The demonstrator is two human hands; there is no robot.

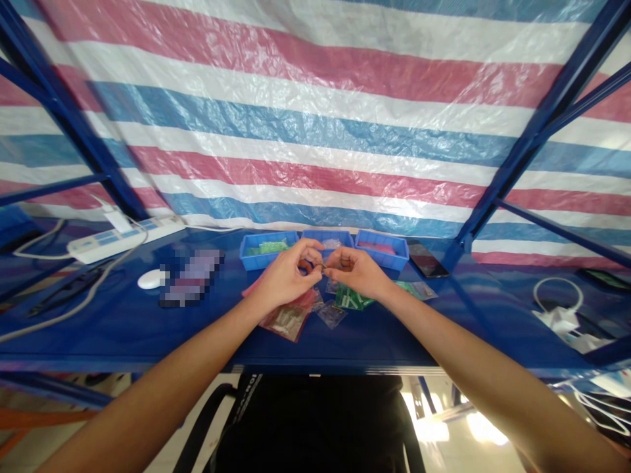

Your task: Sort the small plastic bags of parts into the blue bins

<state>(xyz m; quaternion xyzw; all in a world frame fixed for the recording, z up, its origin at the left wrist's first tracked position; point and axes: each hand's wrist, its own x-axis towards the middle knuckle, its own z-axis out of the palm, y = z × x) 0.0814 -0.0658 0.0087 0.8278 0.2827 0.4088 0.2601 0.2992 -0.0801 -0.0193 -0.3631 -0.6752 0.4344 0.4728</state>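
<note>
My left hand (288,274) and my right hand (355,270) meet above the blue table (123,328), fingertips pinched together on one tiny object too small to name. Under them lie small clear plastic bags (331,314), reddish bags (288,318) to the left and green bags (351,299) to the right. Just beyond the hands stand three blue trays: the left tray (249,253) holds green bags, the middle tray (329,236) clear ones, the right tray (401,253) red ones.
A white power strip (123,238) with cables lies at the back left, beside a white mouse (152,279) and a blurred flat item. A dark phone (428,264) lies right of the trays. White charger and cable (562,318) sit far right. Blue shelf posts frame a striped tarp.
</note>
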